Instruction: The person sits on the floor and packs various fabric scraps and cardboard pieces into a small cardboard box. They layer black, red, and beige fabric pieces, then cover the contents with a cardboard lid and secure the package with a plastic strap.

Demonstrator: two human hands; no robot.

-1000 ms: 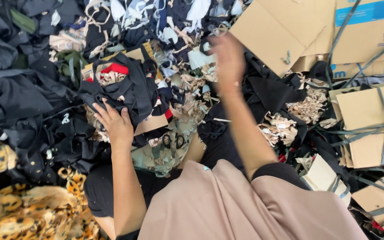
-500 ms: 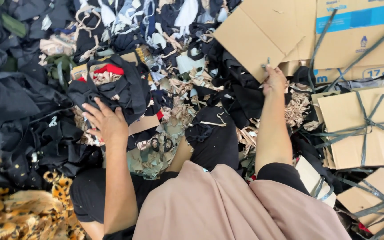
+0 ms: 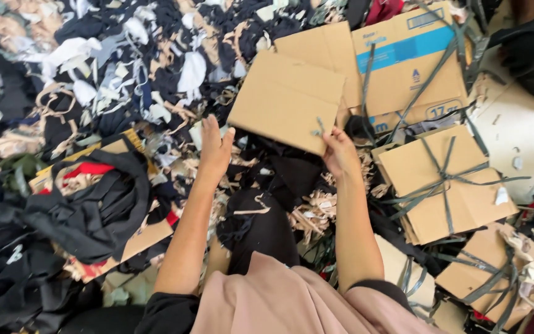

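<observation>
Now the right hand [image 3: 340,153] grips a cardboard sheet [image 3: 285,100]; the left hand [image 3: 216,148], lifted off the fabric scraps [image 3: 94,204], reaches open.

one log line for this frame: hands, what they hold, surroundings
right hand: grips edge of flat cardboard sheet | left hand: open, over fabric scraps | nearby: strapped cardboard bundle

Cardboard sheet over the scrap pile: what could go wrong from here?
1. The right hand pinches the cardboard sheet only at its near edge; it could sag or slip.
2. The left hand is open beside the sheet, giving no visible support.
3. Loose fabric scraps and straps could snag it.
</observation>
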